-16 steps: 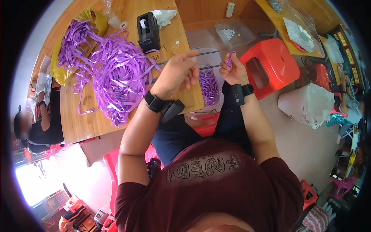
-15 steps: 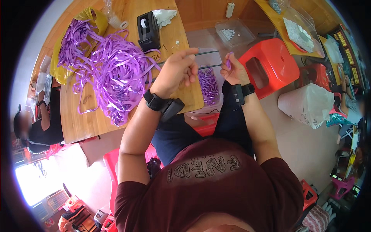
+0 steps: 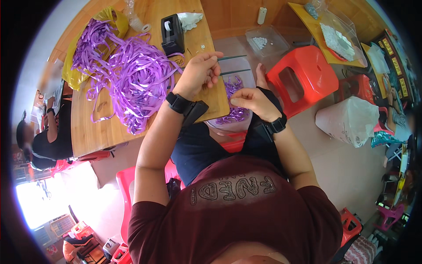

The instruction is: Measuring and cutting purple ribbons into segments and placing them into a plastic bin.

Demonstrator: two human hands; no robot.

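My left hand [image 3: 200,75] is over the table's right edge with its fingers curled in, beside two thin dark rods [image 3: 235,71] that stick out past the edge. Whatever it may hold is hidden. Lower and to the right, my right hand [image 3: 254,103] is above a clear plastic bin [image 3: 246,79] with its thumb and fingertips pressed together. I cannot make out anything between them. Many short purple ribbon pieces [image 3: 233,112] lie in the bin. A large tangle of shiny purple ribbon [image 3: 140,79] covers the table left of my left hand.
A black tape dispenser [image 3: 172,35] and a yellow bag [image 3: 72,72] stand on the wooden table [image 3: 96,138]. Red stool [image 3: 303,75], shallow clear tub [image 3: 268,40] and white sack [image 3: 347,121] are to the right. Another person [image 3: 46,136] sits at far left.
My right hand has moved down and left from beside the rods to above the bin. The purple piece in its fingers no longer shows. My left hand has barely moved.
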